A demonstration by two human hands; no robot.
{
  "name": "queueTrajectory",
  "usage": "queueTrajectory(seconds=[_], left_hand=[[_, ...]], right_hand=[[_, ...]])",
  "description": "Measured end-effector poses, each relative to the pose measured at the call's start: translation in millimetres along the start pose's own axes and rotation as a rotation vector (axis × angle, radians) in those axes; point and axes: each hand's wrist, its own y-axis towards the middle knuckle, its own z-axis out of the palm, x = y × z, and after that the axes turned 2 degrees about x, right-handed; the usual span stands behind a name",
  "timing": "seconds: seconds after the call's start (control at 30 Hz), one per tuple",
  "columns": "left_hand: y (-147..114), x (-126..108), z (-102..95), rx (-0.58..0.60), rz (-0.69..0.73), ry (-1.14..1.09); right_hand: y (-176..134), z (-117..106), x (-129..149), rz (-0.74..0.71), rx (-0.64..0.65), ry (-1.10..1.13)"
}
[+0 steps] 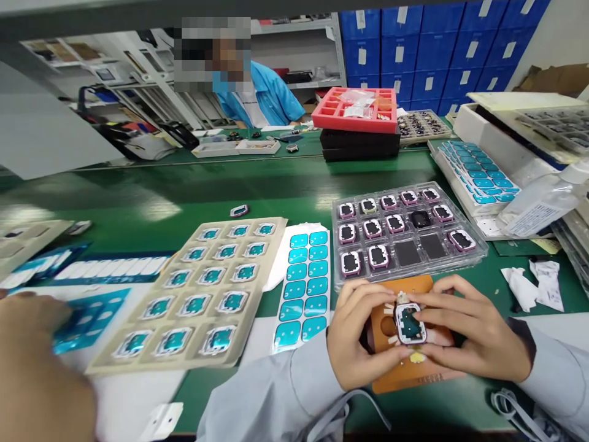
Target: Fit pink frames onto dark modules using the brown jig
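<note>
My left hand (352,341) is closed round the left side of a small white-rimmed watch case (408,324) with a dark green inner face. My right hand (483,334) grips the same case from the right, its fingertips lying over the case's edge. Both thumbs meet along the lower edge. Under the hands lies an orange fixture plate (391,383) with a round hole and pale clips. Just beyond it stands a clear plastic tray (409,261) of pink-rimmed watch cases, with a couple of slots bare. To the left lies a sheet of blue adhesive pieces (297,270).
A beige tray (251,334) of white frames with blue film sits left. Another person's hand (37,344) reaches over a blue sheet (96,316) there. A loose case (239,211), a clear bottle (543,199) and crumpled wrappers (547,283) lie about. Someone in blue (264,95) sits opposite.
</note>
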Motion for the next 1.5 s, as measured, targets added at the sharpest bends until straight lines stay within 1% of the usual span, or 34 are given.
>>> queueTrajectory(seconds=[0.07, 0.2, 0.27, 0.3, 0.33, 0.37, 0.43, 0.47, 0.5, 0.57, 0.63, 0.7, 0.93, 1.03, 1.1, 1.13, 1.17, 1.2, 1.3, 1.33, 1.37, 1.4, 1.5], left_hand=[[-0.7, -2.2, 0.5, 0.012, -0.033, 0.020], [-2.1, -3.5, 0.8, 0.032, -0.054, 0.062], [-2.7, -2.8, 0.7, 0.030, -0.051, 0.044], [-3.0, -2.5, 0.5, 0.020, -0.042, 0.028], [-3.3, -2.3, 0.1, 0.009, -0.030, 0.011], [-3.7, -2.3, -0.4, 0.005, -0.018, -0.001], [-4.5, -3.2, -1.9, 0.020, -0.007, 0.002], [-4.8, -3.9, -2.8, 0.044, -0.006, 0.017], [-5.2, -4.5, -3.6, 0.073, -0.001, 0.037], [-5.9, -5.4, -5.1, 0.125, 0.034, 0.076], [-6.5, -5.3, -6.2, 0.167, 0.086, 0.109], [-6.7, -4.7, -7.2, 0.195, 0.123, 0.135], [-5.0, -4.2, -9.6, 0.225, 0.141, 0.171], [-4.8, -4.8, -9.8, 0.229, 0.144, 0.170], [-5.3, -4.8, -9.6, 0.234, 0.141, 0.169], [-5.6, -4.7, -9.4, 0.231, 0.140, 0.171], [-5.8, -4.7, -9.2, 0.223, 0.137, 0.171], [-6.0, -4.6, -9.1, 0.211, 0.129, 0.166], [-5.7, -4.6, -8.5, 0.153, 0.081, 0.104], [-5.4, -4.7, -8.1, 0.130, 0.066, 0.079], [-5.0, -4.8, -7.5, 0.109, 0.055, 0.061], [-4.7, -4.9, -6.6, 0.089, 0.048, 0.052], [-4.2, -4.3, -3.6, 0.027, 0.024, 0.062]], right_hand=[[-0.5, 3.1, -0.6, 0.012, 0.009, 0.009], [0.0, 3.9, -1.0, 0.017, 0.003, 0.044], [-0.1, 2.7, -1.0, 0.049, -0.028, 0.115], [-0.4, 2.0, -1.2, 0.100, -0.048, 0.201], [-0.7, 1.5, -1.7, 0.182, -0.073, 0.342], [-1.1, 1.2, -2.7, 0.292, -0.108, 0.533], [-1.5, 1.5, -6.3, 0.520, -0.224, 0.993], [-1.5, 2.1, -8.9, 0.612, -0.282, 1.210], [-1.2, 2.8, -11.8, 0.678, -0.329, 1.388], [-0.6, 4.3, -17.8, 0.757, -0.384, 1.607], [-0.3, 5.5, -22.1, 0.812, -0.397, 1.697], [-0.8, 6.4, -23.8, 0.839, -0.407, 1.720], [-3.2, 9.7, -22.1, 0.883, -0.386, 1.747], [-3.3, 11.6, -21.4, 0.891, -0.377, 1.701], [-3.9, 12.4, -20.4, 0.862, -0.366, 1.586], [-4.3, 12.4, -19.8, 0.817, -0.360, 1.502], [-4.6, 12.0, -19.3, 0.742, -0.343, 1.390], [-4.8, 11.3, -18.7, 0.635, -0.312, 1.239], [-4.1, 8.2, -17.4, 0.228, -0.145, 0.644], [-3.7, 7.2, -16.9, 0.117, -0.093, 0.471], [-3.2, 6.5, -16.4, 0.039, -0.057, 0.339], [-2.8, 6.1, -15.8, -0.008, -0.038, 0.247], [-2.2, 6.0, -14.0, -0.048, -0.010, 0.098]])
